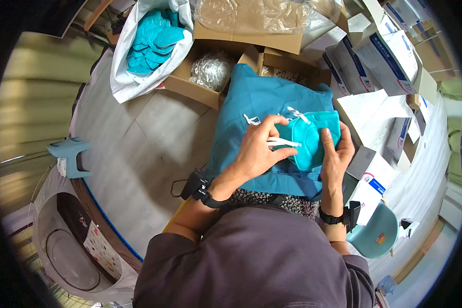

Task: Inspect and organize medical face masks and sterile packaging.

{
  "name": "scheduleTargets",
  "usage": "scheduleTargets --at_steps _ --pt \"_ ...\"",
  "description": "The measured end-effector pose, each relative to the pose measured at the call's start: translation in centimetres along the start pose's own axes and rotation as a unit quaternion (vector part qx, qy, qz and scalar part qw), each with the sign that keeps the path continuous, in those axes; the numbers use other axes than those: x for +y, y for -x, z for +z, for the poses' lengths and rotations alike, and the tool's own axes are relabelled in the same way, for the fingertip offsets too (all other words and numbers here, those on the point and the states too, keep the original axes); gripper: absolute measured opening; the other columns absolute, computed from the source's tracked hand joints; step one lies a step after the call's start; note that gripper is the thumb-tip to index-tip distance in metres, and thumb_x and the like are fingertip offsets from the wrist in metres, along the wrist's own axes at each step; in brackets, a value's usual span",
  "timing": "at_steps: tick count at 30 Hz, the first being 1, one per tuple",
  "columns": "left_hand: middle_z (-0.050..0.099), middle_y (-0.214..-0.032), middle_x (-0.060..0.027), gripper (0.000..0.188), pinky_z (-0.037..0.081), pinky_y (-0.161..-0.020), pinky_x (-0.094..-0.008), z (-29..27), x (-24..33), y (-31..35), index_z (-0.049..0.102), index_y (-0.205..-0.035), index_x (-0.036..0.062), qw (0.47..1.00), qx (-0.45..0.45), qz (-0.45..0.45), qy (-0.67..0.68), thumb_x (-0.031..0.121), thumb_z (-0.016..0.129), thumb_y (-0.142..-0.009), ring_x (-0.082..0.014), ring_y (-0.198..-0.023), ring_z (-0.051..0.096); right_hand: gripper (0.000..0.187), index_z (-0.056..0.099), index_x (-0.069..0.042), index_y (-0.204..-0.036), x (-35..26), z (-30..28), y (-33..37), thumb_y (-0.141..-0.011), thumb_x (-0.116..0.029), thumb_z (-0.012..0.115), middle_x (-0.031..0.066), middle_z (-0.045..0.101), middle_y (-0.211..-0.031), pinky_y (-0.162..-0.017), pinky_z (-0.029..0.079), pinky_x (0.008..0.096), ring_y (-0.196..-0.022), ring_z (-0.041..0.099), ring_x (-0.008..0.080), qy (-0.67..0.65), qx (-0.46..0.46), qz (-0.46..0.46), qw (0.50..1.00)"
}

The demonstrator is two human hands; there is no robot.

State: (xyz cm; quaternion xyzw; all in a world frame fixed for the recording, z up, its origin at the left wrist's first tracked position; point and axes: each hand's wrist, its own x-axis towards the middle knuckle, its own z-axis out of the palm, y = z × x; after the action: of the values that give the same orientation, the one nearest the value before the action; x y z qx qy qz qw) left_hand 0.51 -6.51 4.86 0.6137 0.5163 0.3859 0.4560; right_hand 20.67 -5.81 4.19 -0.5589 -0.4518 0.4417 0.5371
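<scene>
Over my lap I hold a teal fabric face mask (318,126) with a curved seam. My right hand (337,154) grips its right edge, the thumb in front and the fingers behind. My left hand (259,146) pinches a white elastic strap (278,140) at the mask's left side. Another white strap (299,115) sticks up from the top edge. Under both hands a blue cloth (236,113) covers my lap. A loose white cord (251,120) lies on it beside my left hand's fingers.
A white sack (122,77) full of teal pieces stands at the far left. Beside it, a cardboard box (190,88) holds a clear, shiny bundle, and another box (321,77) holds small white bits. White cartons (372,179) crowd the right, near a teal stool (377,231).
</scene>
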Motion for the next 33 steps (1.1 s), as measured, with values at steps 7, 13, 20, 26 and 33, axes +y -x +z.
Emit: scheduleTargets --at_steps 7,13,20,26,33 --pt "0.061 -0.117 -0.0112 0.085 0.052 -0.073 -0.0316 -0.4 0.2 -1.0 0.043 -0.144 0.0106 0.997 -0.028 0.051 -0.048 -0.002 0.077 -0.068 -0.0166 -0.074 0.059 0.023 0.063 0.002 -0.113 -0.5 -0.7 -0.1 -0.094 -0.008 0.068 0.0009 0.066 -0.097 -0.079 0.046 0.0203 -0.088 0.058 0.0062 0.031 -0.013 -0.006 0.999" --pt "0.062 -0.121 -0.0108 0.075 0.052 -0.078 -0.032 -0.3 0.7 -2.0 0.05 -0.14 0.0086 0.994 -0.08 0.069 0.041 -0.004 0.071 -0.069 -0.0192 -0.083 0.061 0.024 0.063 0.003 -0.112 -1.1 -0.7 0.0 -0.093 -0.009 0.07 0.0012 0.067 -0.096 -0.078 0.047 0.021 -0.087 0.058 0.0067 0.056 -0.044 -0.017 0.997" --pt "0.068 -0.094 -0.0068 0.047 0.05 -0.084 -0.0388 -0.4 -0.2 -2.5 0.067 -0.115 0.0074 0.974 0.029 0.193 -0.116 0.001 0.072 -0.069 -0.0254 -0.091 0.063 0.024 0.063 0.002 -0.112 -1.3 -1.3 -0.5 -0.093 -0.011 0.07 0.0007 0.067 -0.094 -0.076 0.046 0.0208 -0.085 0.058 0.0061 0.089 -0.052 -0.021 0.994" --pt "0.065 -0.083 -0.0061 0.025 0.049 -0.084 -0.0404 -1.0 -1.0 -2.6 0.069 -0.097 0.0059 0.988 -0.068 0.112 -0.076 0.002 0.07 -0.072 -0.0242 -0.084 0.064 0.024 0.063 0.002 -0.112 -1.9 -1.4 -0.9 -0.093 -0.011 0.069 0.0006 0.067 -0.093 -0.077 0.046 0.021 -0.085 0.058 0.0062 0.09 -0.04 -0.015 0.995" --pt "0.061 -0.072 -0.0079 0.007 0.047 -0.089 -0.0416 -2.0 -0.8 -2.2 0.065 -0.079 0.0034 0.971 -0.144 0.067 0.178 0.001 0.066 -0.073 -0.0234 -0.073 0.062 0.024 0.063 0.003 -0.113 -1.8 -3.1 -2.0 -0.093 -0.01 0.069 0.0017 0.068 -0.095 -0.078 0.048 0.0216 -0.085 0.06 0.0074 0.056 -0.048 -0.003 0.997"
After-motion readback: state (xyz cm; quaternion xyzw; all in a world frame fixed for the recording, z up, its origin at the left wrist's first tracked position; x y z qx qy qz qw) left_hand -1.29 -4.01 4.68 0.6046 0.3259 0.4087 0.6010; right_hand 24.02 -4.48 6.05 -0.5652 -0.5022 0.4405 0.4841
